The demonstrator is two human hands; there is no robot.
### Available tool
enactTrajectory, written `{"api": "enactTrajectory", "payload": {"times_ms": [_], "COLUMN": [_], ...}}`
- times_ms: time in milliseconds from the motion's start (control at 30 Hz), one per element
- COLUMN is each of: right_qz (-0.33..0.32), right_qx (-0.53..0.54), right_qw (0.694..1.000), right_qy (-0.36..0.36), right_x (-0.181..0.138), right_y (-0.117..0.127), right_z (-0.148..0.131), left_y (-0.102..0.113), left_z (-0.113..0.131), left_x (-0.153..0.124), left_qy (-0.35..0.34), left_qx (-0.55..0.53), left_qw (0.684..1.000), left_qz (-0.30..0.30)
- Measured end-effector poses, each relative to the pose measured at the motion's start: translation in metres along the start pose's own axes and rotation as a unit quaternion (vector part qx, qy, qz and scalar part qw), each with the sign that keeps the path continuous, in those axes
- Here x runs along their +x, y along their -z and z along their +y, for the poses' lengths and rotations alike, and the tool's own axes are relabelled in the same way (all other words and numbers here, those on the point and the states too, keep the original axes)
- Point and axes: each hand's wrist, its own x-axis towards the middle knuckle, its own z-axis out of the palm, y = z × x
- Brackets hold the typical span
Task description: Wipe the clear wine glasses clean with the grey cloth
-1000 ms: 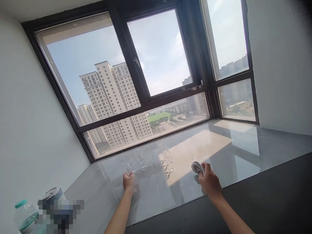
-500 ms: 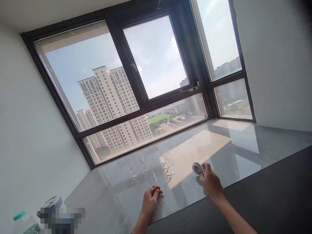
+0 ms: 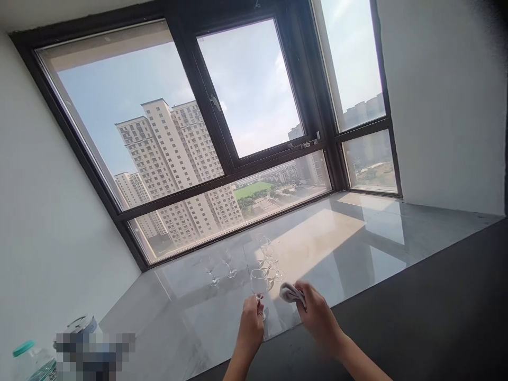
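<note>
My left hand [image 3: 252, 320] is closed around the stem of a clear wine glass [image 3: 259, 280], near the front edge of the sill. The glass stands upright, bowl above my fingers. To its right, my right hand [image 3: 315, 309] grips a bunched grey-white cloth [image 3: 291, 292], held a short way from the glass and apart from it. Behind the held glass, several more stemmed glasses [image 3: 278, 275] are grouped at the edge of the sunlit patch. Two other stemmed glasses [image 3: 230, 270] stand farther left on the sill.
The glossy grey stone windowsill [image 3: 178, 323] runs below a dark-framed window [image 3: 234, 174]. At the lower left are a clear bottle with a green cap [image 3: 24, 347] and a round container [image 3: 81, 324], partly blurred out. A dark front face [image 3: 397, 312] drops below the sill edge.
My right hand has moved left with the cloth, closer to the glass. My left hand has lifted the wine glass slightly and shifted it right. The view has tilted a little.
</note>
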Motion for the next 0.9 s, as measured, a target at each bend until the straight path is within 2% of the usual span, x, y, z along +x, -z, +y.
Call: {"api": "enactTrajectory", "payload": {"times_ms": [167,233,367,467,533,667,800,867,900], "right_qz": [-0.019,-0.034,-0.09,-0.128,-0.134,-0.163,-0.139,-0.107,-0.096], "right_qx": [-0.005,-0.03,-0.06,-0.026,-0.022,0.067,0.246,0.273,0.252], "right_qw": [0.972,0.968,0.99,0.991,0.99,0.981,0.951,0.947,0.954], "right_qy": [0.235,0.248,0.095,0.016,-0.032,-0.079,-0.122,-0.134,-0.129], "right_x": [0.002,0.016,0.052,0.065,0.062,0.039,0.031,0.038,0.043], "right_y": [-0.014,-0.008,0.023,0.045,0.051,0.046,0.043,0.044,0.045], "right_z": [-0.075,-0.092,-0.099,-0.077,-0.056,-0.035,-0.05,-0.058,-0.06], "left_y": [0.003,0.004,0.007,0.009,0.009,0.008,0.01,0.01,0.011], "left_z": [-0.001,0.002,0.014,0.019,0.019,0.017,0.017,0.017,0.017], "left_x": [-0.004,-0.007,-0.01,-0.01,-0.01,-0.008,-0.005,-0.005,-0.005], "left_qy": [-0.008,-0.02,-0.099,-0.106,-0.099,-0.106,-0.106,-0.106,-0.108], "left_qx": [0.002,-0.013,0.004,-0.001,-0.008,-0.003,-0.005,-0.003,0.003], "left_qw": [1.0,1.0,0.994,0.994,0.995,0.993,0.992,0.992,0.992], "left_qz": [-0.011,-0.012,-0.043,-0.034,-0.034,-0.056,-0.068,-0.069,-0.069]}}
